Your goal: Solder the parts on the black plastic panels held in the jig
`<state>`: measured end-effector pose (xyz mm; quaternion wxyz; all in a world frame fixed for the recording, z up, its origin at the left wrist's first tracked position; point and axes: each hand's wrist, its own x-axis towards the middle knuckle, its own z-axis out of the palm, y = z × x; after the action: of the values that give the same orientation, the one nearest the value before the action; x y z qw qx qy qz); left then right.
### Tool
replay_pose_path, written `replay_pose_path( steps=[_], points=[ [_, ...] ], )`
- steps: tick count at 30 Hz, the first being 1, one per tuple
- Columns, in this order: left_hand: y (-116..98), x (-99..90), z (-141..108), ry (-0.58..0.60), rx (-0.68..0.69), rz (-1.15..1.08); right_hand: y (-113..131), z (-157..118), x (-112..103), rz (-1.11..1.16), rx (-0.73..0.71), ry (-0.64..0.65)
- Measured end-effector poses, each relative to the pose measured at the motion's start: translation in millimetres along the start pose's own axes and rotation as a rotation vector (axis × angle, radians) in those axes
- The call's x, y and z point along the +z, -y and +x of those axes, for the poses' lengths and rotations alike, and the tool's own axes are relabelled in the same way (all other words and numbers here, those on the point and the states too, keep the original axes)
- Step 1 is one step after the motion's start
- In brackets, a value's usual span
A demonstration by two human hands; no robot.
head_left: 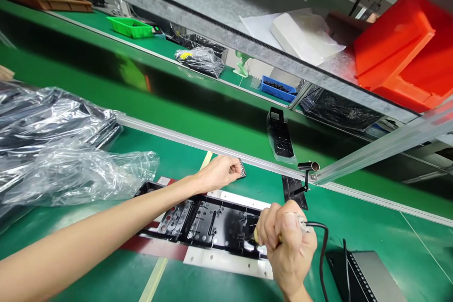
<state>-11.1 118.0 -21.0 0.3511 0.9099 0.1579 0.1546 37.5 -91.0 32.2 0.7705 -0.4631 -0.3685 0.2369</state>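
Note:
My left hand (221, 172) reaches over the far side of the work area, its fingers pinched at a small dark tray of tiny metal parts (242, 170); what they hold is too small to tell. My right hand (288, 240) is wrapped round a corded tool (305, 224), whose black cable hangs to the right. Below the hands lies a long black plastic housing (226, 224) with ribs and holes, set in a white and dark red fixture (219, 259). The right hand covers the housing's right end and hides the tool's tip.
Plastic-wrapped parts (60, 137) are piled at left. A metal tube holder (308, 167) stands behind the right hand, near a bagged black part (280, 134). A grey device (371, 273) lies at lower right. A metal shelf (212, 23) with a red bin (399, 52) hangs overhead.

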Motion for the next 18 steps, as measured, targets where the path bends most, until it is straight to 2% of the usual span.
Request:
replay_pose_path(
  steps=[4,7,12,18],
  points=[
    [-24,9.0,-36,0.065,0.077,-0.086,1,1,0,0.01,0.005,-0.005],
    [-32,21.4,-50,0.119,0.198,-0.084,0,0,0,0.01,-0.004,-0.009],
    [-30,34.9,-51,0.163,0.418,-0.007,1,0,0,-0.012,-0.01,-0.016],
    [-33,32.7,-41,0.216,0.588,0.177,7,3,6,0.014,0.003,-0.028]
  ],
)
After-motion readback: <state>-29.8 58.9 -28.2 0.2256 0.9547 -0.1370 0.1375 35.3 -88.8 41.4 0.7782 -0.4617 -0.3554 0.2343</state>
